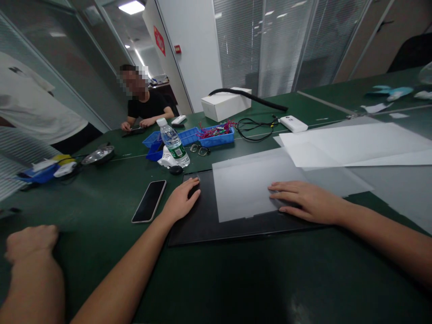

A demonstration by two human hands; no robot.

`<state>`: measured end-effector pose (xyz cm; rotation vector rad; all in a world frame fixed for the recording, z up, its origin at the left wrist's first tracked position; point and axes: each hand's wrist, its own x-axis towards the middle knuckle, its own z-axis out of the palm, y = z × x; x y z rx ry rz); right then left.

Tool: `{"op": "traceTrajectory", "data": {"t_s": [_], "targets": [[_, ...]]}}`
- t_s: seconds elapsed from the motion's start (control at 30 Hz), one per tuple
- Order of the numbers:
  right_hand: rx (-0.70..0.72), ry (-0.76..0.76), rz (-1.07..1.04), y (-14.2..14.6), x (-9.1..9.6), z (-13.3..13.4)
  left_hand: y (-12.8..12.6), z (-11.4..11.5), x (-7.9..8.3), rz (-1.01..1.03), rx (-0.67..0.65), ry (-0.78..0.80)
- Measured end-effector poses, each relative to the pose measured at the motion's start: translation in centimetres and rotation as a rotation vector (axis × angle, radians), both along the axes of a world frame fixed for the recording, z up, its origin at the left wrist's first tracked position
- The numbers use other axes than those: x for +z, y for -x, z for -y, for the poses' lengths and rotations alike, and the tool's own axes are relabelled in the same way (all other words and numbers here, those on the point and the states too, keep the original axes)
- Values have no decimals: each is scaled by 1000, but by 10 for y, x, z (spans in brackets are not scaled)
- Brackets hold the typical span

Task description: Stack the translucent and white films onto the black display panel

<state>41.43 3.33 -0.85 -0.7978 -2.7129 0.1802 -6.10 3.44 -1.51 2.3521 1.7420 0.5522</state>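
My left hand (181,199) rests on the left edge of a flat black board (199,227), fingers stretched out and thumb apart. A translucent sheet (246,186) lies across the board, with its left part of the board bare. My right hand (305,201) lies flat on the right part of this sheet, fingers spread. Neither hand holds anything. Just left of my left hand is a smartphone (149,201) with a dark screen. Further right, more white sheets (354,144) overlap on the table, partly covering another translucent sheet (344,179).
Behind the board stand a water bottle (173,144), eyeglasses (200,149), a blue tray (216,135) of coloured wires and a white box (226,104). Another person's closed hand (32,243) rests at the left. A person in black (145,108) sits across the green table (270,279).
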Motion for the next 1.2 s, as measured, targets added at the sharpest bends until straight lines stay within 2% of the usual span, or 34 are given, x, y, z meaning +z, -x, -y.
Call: {"op": "traceTrajectory", "data": {"t_s": [0.1,0.27,0.37,0.67,1.0,1.2], "targets": [[-48,-15,5,-2,0,-2,1,0,0,-5,-2,4],[-317,-176,51,-12,-2,-10,0,1,0,-12,-7,4],[-373,-194,79,-18,-4,-15,-1,1,1,-14,-6,6],[-229,-94,32,-14,-8,-12,-3,3,4,-25,-5,11],[-68,40,64,-10,-3,-7,-5,5,6,-40,-10,25],[-73,74,59,-12,0,-7,-6,5,6,-52,-9,29]]}}
